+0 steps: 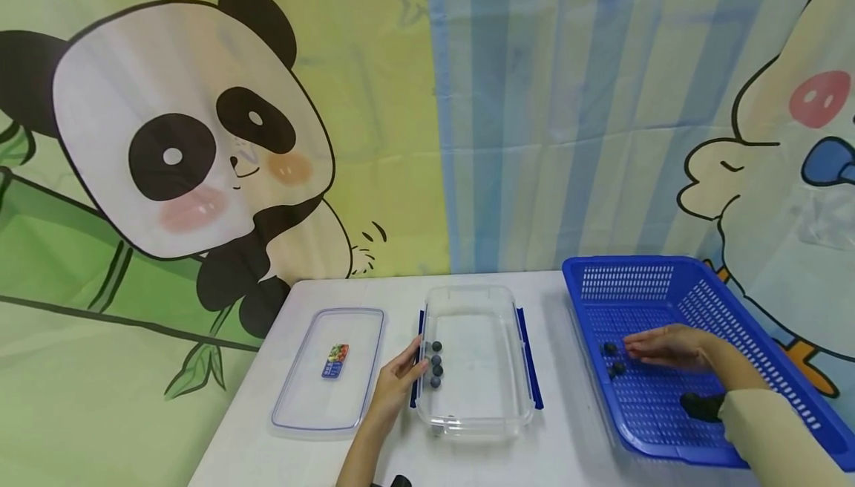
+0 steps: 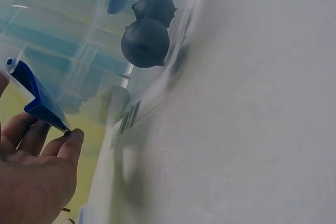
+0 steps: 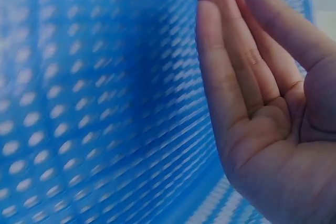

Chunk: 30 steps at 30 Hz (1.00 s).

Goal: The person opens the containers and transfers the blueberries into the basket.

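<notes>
My left hand point(image 1: 399, 376) grips the left side of a clear plastic container point(image 1: 477, 427), thumb at its rim. In the left wrist view, the fingers of that hand point(image 2: 44, 166) lie against the blue latch point(image 2: 39, 95). Several dark, round berries that look like blueberries point(image 1: 436, 360) sit in a line along the container's left inner side. My right hand point(image 1: 671, 346) is inside a blue basket point(image 1: 631, 427), its fingers straight and holding nothing. Just left of its fingertips lie a few more dark berries point(image 1: 610, 349) on the basket floor.
A clear lid point(image 1: 310, 405) with a blue-tinted edge and a colourful label point(image 1: 335, 361) lies left of the container. The white table point(image 1: 554, 435) meets a cartoon-printed curtain point(image 1: 508, 116) at the back. The basket's perforated walls rise around my right hand.
</notes>
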### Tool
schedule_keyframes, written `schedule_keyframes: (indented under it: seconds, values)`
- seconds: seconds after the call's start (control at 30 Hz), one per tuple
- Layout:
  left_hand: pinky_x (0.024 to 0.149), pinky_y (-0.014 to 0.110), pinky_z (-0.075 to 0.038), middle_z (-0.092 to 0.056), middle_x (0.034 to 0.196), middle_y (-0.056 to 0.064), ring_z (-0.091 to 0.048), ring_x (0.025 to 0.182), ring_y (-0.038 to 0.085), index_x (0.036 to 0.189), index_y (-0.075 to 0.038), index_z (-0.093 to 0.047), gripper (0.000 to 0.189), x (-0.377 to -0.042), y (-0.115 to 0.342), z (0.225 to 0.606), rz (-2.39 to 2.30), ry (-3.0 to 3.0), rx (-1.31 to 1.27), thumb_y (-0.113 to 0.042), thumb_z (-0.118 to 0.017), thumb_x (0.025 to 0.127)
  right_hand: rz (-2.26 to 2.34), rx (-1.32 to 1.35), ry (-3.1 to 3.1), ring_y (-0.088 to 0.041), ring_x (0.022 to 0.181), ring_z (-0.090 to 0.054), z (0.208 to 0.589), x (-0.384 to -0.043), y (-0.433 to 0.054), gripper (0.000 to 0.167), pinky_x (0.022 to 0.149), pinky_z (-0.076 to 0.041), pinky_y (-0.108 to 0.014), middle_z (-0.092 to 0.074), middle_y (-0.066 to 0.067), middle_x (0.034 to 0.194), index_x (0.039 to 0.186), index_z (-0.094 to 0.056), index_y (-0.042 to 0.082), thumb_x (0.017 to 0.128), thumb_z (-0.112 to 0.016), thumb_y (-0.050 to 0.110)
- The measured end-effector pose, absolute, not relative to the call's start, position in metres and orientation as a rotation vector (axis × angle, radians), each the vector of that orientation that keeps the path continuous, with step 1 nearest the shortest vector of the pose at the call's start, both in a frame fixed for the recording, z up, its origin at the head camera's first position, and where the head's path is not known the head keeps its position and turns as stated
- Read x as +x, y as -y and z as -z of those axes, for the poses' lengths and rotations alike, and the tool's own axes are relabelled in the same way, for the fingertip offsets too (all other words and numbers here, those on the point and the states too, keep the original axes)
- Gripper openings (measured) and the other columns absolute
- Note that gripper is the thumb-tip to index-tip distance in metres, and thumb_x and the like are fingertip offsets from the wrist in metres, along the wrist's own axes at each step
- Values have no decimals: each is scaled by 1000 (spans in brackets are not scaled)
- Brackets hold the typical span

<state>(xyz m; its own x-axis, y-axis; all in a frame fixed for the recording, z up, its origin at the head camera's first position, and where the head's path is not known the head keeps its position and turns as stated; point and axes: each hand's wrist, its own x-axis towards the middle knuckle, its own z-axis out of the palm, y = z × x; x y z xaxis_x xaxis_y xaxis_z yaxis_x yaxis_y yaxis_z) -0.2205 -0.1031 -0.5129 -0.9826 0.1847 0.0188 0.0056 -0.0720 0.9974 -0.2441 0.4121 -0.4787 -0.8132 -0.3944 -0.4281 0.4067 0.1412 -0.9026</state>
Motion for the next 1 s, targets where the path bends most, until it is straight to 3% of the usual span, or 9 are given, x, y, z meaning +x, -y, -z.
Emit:
schedule_keyframes:
  seconds: [0.2, 0.47, 0.73, 1.0]
  values:
    - [105, 27, -26, -33, 144, 12, -29, 132, 29, 137, -3, -41, 55, -220, 103, 513, -2198, -2067, 211, -13, -63, 87, 1769, -236, -1835, -27, 111, -56, 439, -250, -384, 36, 96, -44, -38, -59, -17, 119, 127, -44, -15, 96, -46, 3]
    - [105, 25, -26, -34, 144, 10, -29, 133, 25, 137, -6, -43, 57, -226, 104, 525, -2227, -2040, 208, -18, -66, 86, 1635, -345, -1942, -30, 97, -63, 395, -247, -259, 29, 87, -51, -41, -66, -19, 104, 110, -62, -8, 87, -63, 10]
    - [105, 27, -28, -36, 144, 6, -34, 130, 23, 138, -13, -43, 57, -233, 105, 537, -2203, -2102, 250, -26, -65, 86, 1511, -442, -2028, -28, 76, -68, 413, -221, -142, 19, 73, -56, -41, -68, -20, 86, 95, -67, -9, 85, -64, 6]
    - [107, 31, -26, -35, 144, 6, -33, 131, 23, 138, -11, -43, 56, -233, 106, 538, -2195, -2095, 242, -23, -65, 87, 1379, -391, -1811, -26, 80, -68, 449, -238, -106, 16, 77, -55, -40, -68, -20, 89, 98, -67, -10, 83, -61, -5]
